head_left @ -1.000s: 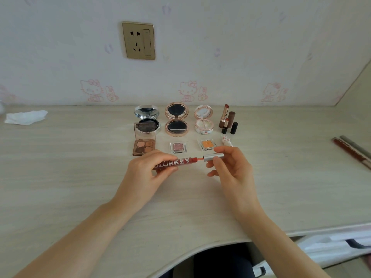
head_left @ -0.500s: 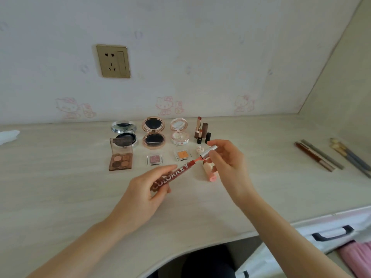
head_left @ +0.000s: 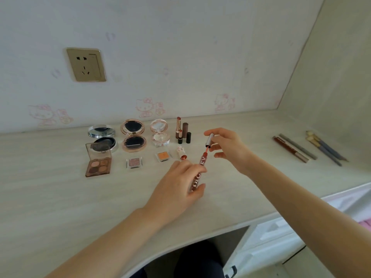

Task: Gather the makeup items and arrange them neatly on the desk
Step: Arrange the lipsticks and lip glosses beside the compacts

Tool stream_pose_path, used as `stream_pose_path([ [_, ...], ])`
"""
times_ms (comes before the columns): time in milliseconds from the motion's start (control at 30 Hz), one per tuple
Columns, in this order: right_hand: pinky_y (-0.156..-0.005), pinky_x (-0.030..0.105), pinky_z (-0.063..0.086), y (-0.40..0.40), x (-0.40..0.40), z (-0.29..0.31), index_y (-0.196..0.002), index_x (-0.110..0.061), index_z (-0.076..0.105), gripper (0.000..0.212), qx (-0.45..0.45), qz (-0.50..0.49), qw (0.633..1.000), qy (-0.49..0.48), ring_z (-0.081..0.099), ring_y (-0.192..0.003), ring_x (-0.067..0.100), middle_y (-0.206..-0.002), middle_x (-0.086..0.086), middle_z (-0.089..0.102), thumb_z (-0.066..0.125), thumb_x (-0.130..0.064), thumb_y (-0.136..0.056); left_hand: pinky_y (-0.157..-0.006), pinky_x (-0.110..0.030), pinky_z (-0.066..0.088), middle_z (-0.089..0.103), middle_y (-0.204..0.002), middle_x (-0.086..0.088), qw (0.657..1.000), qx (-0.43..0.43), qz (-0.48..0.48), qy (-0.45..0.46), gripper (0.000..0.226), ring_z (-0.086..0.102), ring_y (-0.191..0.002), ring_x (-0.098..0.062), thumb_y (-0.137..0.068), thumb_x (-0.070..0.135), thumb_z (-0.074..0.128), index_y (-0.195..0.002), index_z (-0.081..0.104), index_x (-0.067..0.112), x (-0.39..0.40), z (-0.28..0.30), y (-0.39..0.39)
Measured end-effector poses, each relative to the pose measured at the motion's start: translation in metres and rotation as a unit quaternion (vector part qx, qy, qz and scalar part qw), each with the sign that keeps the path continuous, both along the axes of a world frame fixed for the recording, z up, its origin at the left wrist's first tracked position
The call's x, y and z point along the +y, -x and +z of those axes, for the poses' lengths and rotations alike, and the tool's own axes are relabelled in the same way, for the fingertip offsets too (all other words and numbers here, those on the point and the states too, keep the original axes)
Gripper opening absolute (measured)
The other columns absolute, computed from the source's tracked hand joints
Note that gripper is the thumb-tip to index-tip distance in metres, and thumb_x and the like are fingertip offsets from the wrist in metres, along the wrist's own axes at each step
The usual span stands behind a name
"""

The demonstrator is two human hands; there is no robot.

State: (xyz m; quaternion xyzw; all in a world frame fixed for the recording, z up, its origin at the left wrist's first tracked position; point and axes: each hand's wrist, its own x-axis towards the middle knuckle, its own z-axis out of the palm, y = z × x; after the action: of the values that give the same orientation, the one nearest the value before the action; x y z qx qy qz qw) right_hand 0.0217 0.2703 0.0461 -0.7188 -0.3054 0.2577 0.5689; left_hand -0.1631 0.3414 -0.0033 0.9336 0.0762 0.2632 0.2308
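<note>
Your left hand (head_left: 176, 183) grips the light, slick lip gloss tube (head_left: 198, 171) mid-barrel, your right hand (head_left: 226, 145) pinching its silver cap (head_left: 209, 139) just above; keep both pinches firm

- Gold wall socket (head_left: 86, 64) w/ switch, set in wall above worktop, left of centre.
- Pale wallpaper (head_left: 180, 57) w/ faint pink cat prints (head_left: 150, 107) just above worktop edge.
- White drawer unit (head_left: 281, 243) under worktop, lower right; dark handle (head_left: 230, 271) partly visible.

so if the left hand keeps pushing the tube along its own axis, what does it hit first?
Likely the silver cap held in the right hand, just beyond the red lip-gloss tube in the left hand; depth unclear.
</note>
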Motion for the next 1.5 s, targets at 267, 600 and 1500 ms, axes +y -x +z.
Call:
stream_pose_path([
  [267, -0.063, 0.024, 0.047, -0.024, 0.002, 0.003, -0.106, -0.016, 0.069, 0.032, -0.014, 0.023, 0.997, 0.072, 0.056, -0.071, 0.014, -0.089, 0.006, 0.062, 0.042, -0.006, -0.092, -0.102, -0.032, 0.026, 0.052, -0.113, 0.012, 0.992, 0.046, 0.011, -0.117, 0.059, 0.032, -0.117, -0.013, -0.081, 0.06, 0.052, -0.13, 0.052, 0.029, -0.011, -0.012, -0.028],
  [600, -0.064, 0.024, 0.047, -0.029, 0.025, -0.007, -0.1, -0.024, 0.07, 0.032, -0.101, 0.066, 0.981, 0.152, 0.053, -0.071, 0.014, -0.081, -0.002, 0.059, 0.042, -0.011, -0.093, -0.103, -0.037, 0.015, 0.058, -0.117, 0.013, 0.991, 0.043, 0.01, -0.129, 0.062, 0.033, -0.121, -0.016, -0.086, 0.062, 0.042, -0.135, 0.05, 0.027, -0.009, -0.015, -0.026],
  [1500, -0.058, 0.029, 0.039, -0.014, 0.072, -0.025, -0.08, 0.003, 0.071, 0.025, -0.253, 0.059, 0.941, 0.216, 0.048, -0.064, 0.017, -0.069, 0.016, 0.059, 0.068, -0.022, -0.08, -0.102, -0.02, 0.033, 0.062, -0.097, 0.003, 0.996, 0.002, -0.02, -0.082, 0.028, 0.054, -0.096, -0.014, -0.082, 0.039, 0.068, -0.096, 0.075, 0.015, 0.001, -0.014, -0.027],
])
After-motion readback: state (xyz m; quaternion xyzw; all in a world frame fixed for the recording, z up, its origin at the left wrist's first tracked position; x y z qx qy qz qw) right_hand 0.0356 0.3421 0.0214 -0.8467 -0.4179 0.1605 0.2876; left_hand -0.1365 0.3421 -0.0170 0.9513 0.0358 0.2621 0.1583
